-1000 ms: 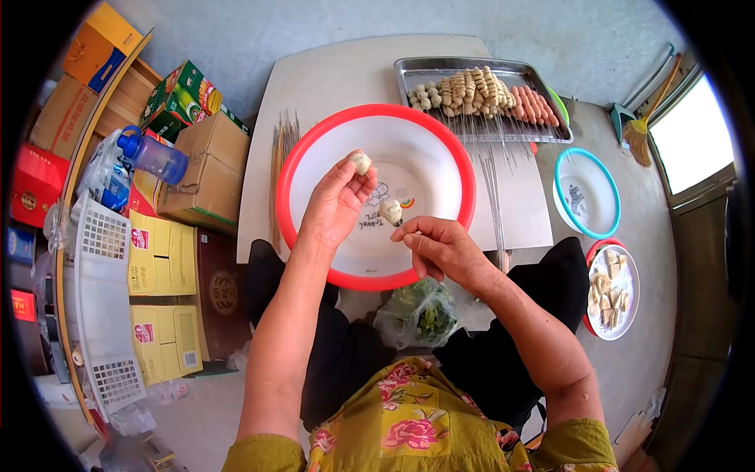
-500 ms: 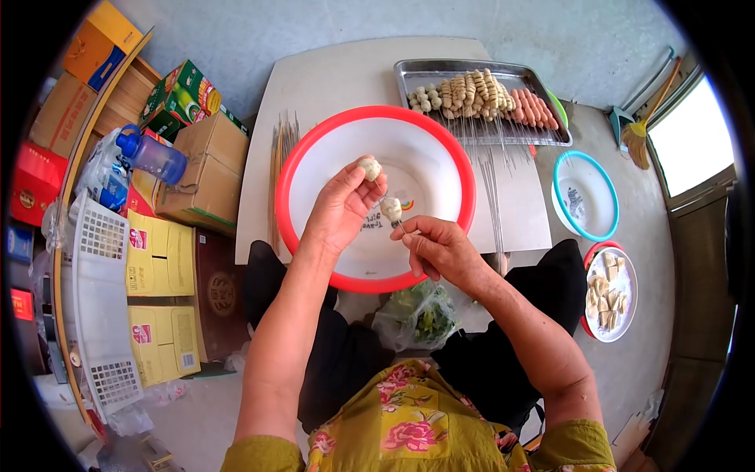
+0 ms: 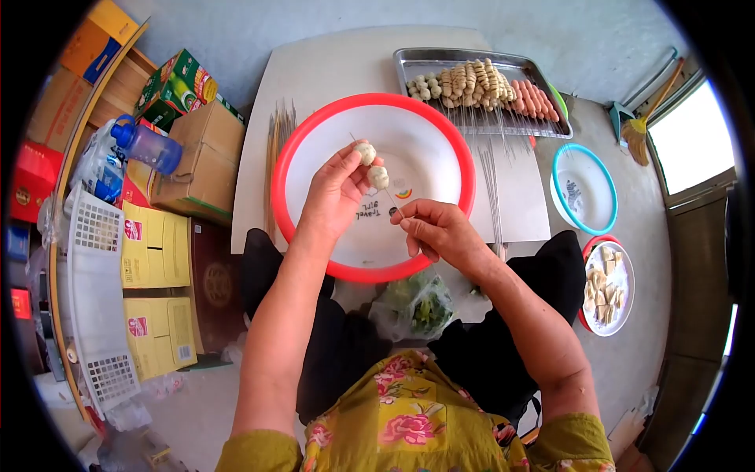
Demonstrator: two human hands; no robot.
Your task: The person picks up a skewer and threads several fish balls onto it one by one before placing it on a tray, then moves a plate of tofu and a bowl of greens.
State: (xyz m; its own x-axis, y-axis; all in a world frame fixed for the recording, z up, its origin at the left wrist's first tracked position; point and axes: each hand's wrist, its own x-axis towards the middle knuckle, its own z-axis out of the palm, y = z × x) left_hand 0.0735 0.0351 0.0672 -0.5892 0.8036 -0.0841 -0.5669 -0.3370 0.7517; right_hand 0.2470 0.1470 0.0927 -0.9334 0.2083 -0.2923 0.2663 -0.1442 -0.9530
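My left hand (image 3: pixel 338 182) pinches a pale speckled ball (image 3: pixel 365 153) over the red-rimmed white basin (image 3: pixel 465 185). A thin skewer (image 3: pixel 395 203) runs up through a second ball (image 3: pixel 378 177) and through the held one, with its tip showing past the top. My right hand (image 3: pixel 440 230) has its thumb and fingers closed on the skewer's lower part. Both hands are above the inside of the basin, close together but apart.
A metal tray (image 3: pixel 495 55) of skewered food stands at the table's back right, with loose skewers (image 3: pixel 491 189) in front. A blue-rimmed basin (image 3: pixel 584 189) and a plate of pieces (image 3: pixel 609 289) are at right. Boxes (image 3: pixel 206 161) stand left; a bag of greens (image 3: pixel 414 308) lies below.
The second ball, earlier at the skewer's end near my right hand, now sits against the first, and the skewer has passed through the first ball. The view has shifted slightly.
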